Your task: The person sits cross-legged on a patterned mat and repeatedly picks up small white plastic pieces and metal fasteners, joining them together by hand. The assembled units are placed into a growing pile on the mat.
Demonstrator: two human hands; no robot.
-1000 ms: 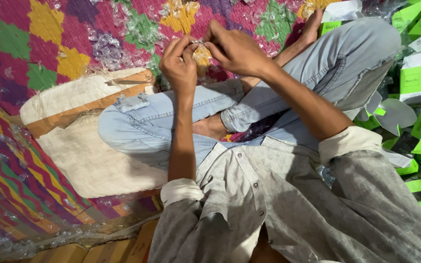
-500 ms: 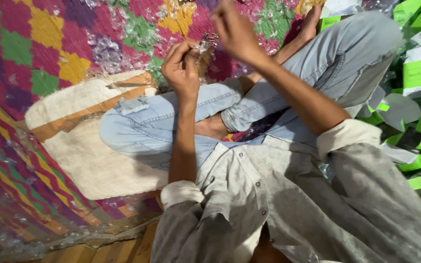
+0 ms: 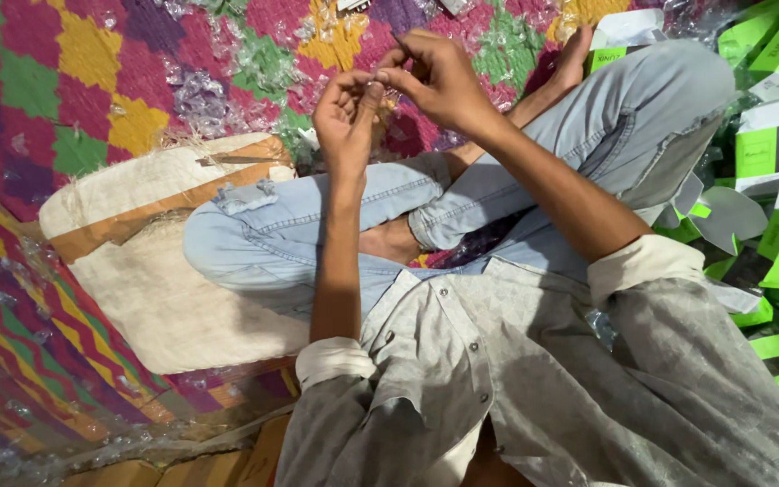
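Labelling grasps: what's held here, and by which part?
Both hands meet fingertip to fingertip: left hand and right hand pinch something tiny between thumb and fingers. It is too small to identify, so the held part cannot be told.

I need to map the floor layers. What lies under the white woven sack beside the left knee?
The white woven sack lies on the colourful checked mat; the left knee overlaps its edge. What is directly beneath it is covered.

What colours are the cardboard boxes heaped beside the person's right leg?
Bright green and white cardboard boxes, with dark panels; head view.
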